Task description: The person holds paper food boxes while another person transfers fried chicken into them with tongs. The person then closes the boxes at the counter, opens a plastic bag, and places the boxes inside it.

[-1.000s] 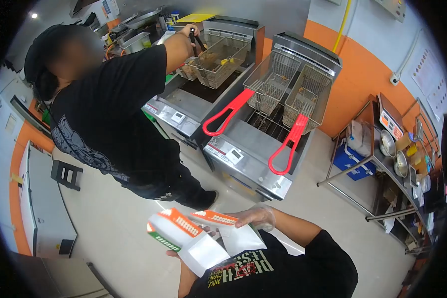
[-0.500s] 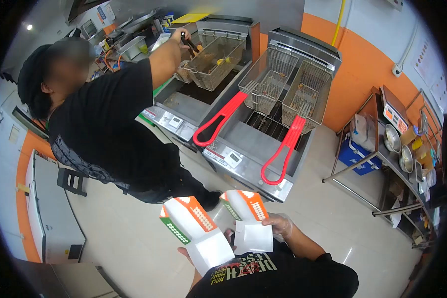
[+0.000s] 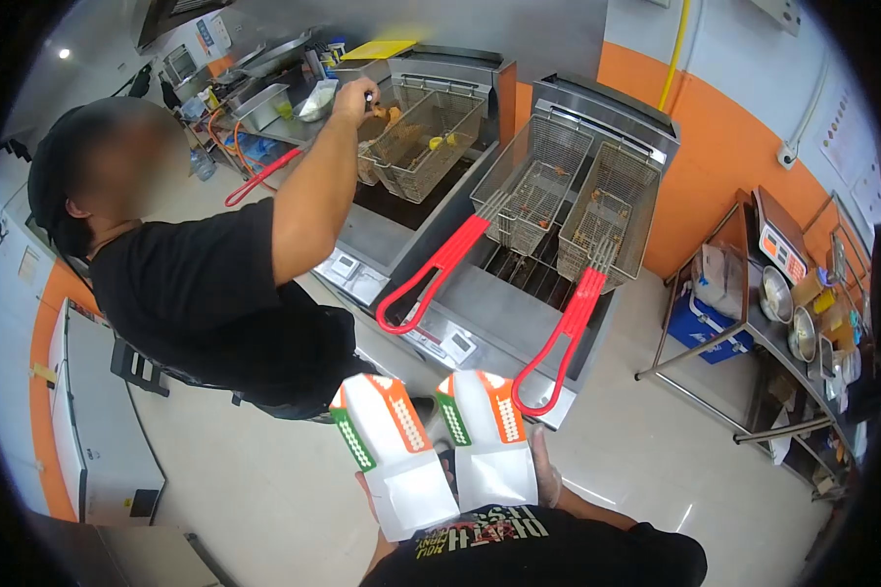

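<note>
Two white paper boxes with orange and green printed sides stand open side by side in front of my chest. My left hand (image 3: 365,489) is wrapped round the left box (image 3: 401,470), which hides most of its fingers. At the outer edge of the right box (image 3: 489,440), my right hand (image 3: 545,468) grips it and wears a clear glove. Beyond the boxes, a co-worker (image 3: 196,284) in black reaches over the left fryer (image 3: 367,215), holding dark-handled tongs near fried food (image 3: 387,115) by a wire basket (image 3: 431,147).
The right fryer (image 3: 499,303) carries two wire baskets with red handles (image 3: 563,342) that stick out toward me. On the right is a metal rack (image 3: 744,323) with a scale (image 3: 783,252), bowls and a blue cooler (image 3: 700,323). A white chest freezer (image 3: 103,430) stands at left.
Both boxes have become more upright and closer together. The co-worker's arm has lowered and swung toward me, and a red handle now shows beside that arm.
</note>
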`<move>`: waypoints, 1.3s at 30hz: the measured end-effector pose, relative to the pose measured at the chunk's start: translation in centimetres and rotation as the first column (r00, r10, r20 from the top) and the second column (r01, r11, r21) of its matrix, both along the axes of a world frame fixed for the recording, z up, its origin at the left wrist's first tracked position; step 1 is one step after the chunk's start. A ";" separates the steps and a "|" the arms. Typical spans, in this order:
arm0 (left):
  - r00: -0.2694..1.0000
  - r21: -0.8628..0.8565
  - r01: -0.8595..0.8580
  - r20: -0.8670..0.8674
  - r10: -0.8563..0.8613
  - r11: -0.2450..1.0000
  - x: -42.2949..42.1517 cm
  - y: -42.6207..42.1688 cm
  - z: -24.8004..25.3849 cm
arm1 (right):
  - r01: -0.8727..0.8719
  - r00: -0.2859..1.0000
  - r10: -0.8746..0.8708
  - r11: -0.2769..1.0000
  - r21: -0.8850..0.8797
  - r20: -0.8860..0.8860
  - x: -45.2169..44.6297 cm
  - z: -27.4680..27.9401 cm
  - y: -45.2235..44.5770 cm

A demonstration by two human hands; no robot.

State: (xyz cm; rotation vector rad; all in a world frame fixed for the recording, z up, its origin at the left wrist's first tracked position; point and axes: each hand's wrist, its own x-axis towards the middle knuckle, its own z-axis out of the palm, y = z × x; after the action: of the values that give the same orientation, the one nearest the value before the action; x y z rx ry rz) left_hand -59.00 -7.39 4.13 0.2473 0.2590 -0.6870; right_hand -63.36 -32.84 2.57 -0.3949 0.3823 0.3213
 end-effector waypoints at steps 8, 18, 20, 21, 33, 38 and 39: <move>0.998 0.253 0.051 0.024 -0.059 0.966 8.5 2.6 -1.3 | 0.048 0.997 -0.044 0.995 -0.086 0.056 6.6 1.6 2.9; 0.988 -0.017 0.048 0.149 -0.045 0.999 25.7 2.0 -5.4 | 0.421 0.852 -0.452 0.892 0.165 0.263 23.6 -2.5 3.1; 0.983 -0.029 0.053 0.176 -0.047 0.998 27.5 1.3 -4.9 | 0.437 0.829 -0.485 0.872 0.219 0.277 25.7 -2.8 2.8; 0.982 -0.033 0.051 0.185 -0.044 0.998 28.1 1.1 -4.8 | 0.442 0.821 -0.499 0.863 0.245 0.278 26.2 -2.9 2.9; 0.953 -0.108 0.069 0.301 -0.034 0.992 31.3 -1.0 -2.9 | 0.443 0.779 -0.505 0.863 0.243 0.372 27.5 -1.3 2.7; 0.966 -0.188 0.076 0.257 -0.026 0.979 31.6 -1.3 -2.6 | 0.463 0.776 -0.540 0.839 0.287 0.327 28.2 -1.9 2.3; 0.969 -0.217 0.072 0.248 -0.017 0.974 31.7 -1.2 -3.0 | 0.460 0.775 -0.541 0.838 0.294 0.326 28.5 -1.8 2.3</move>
State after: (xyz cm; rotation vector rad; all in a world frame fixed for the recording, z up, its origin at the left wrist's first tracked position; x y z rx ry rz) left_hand -27.27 -8.59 1.16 0.1197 -0.0619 -0.7166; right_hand -34.87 -30.54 0.74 -0.1393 0.0400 -0.2535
